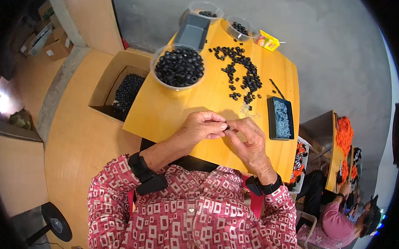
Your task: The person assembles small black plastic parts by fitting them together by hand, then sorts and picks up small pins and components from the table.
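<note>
The left hand (203, 128) and right hand (250, 141) meet above the near part of the wooden desk (162, 110), in front of the person's patterned shirt (189, 220). A small black piece (227, 127) is between them: the left fingers pinch it between thumb and forefinger, and the tips of the right fingers close on it from the other side. Its exact shape is mostly hidden by the fingertips. Each wrist wears a black band.

Just beyond the hands lie some thin clear bits (247, 111), and past them loose black beads (249, 80) spread in a curving trail up the desk. A clear bowl (165, 85) heaped with similar black beads stands left of the trail, with an grey tray (193, 32) just behind it. Two more clear tubs and a yellow box (267, 41) stand near the far edge. To the right, a dark tray (271, 125) holds small blue-grey pieces (282, 118), and a thin black stick (276, 88) lies just beyond it.

On the left, beside the desk, a cardboard box (105, 84) contains more black pieces. At lower right, another person (339, 223) in pink sits by a second desk carrying orange items.
</note>
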A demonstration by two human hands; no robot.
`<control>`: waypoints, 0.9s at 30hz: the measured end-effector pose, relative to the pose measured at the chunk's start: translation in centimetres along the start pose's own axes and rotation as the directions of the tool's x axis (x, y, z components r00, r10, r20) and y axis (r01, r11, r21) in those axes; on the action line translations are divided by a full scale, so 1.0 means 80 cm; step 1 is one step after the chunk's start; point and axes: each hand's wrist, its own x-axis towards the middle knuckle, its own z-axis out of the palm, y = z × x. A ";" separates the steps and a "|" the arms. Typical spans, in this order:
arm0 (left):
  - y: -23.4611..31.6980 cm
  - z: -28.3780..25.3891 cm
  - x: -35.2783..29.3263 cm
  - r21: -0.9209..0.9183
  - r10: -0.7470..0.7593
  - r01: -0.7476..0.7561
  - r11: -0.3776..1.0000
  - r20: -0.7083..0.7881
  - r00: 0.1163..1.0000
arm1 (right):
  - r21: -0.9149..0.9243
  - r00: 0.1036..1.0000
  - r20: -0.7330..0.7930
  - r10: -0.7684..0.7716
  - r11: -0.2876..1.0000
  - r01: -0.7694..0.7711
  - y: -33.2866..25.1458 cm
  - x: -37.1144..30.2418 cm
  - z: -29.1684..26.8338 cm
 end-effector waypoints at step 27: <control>0.002 0.004 -0.025 0.072 -0.068 0.066 0.995 0.021 0.997 | -0.383 0.987 -0.121 0.110 0.912 -0.149 0.125 0.029 -0.084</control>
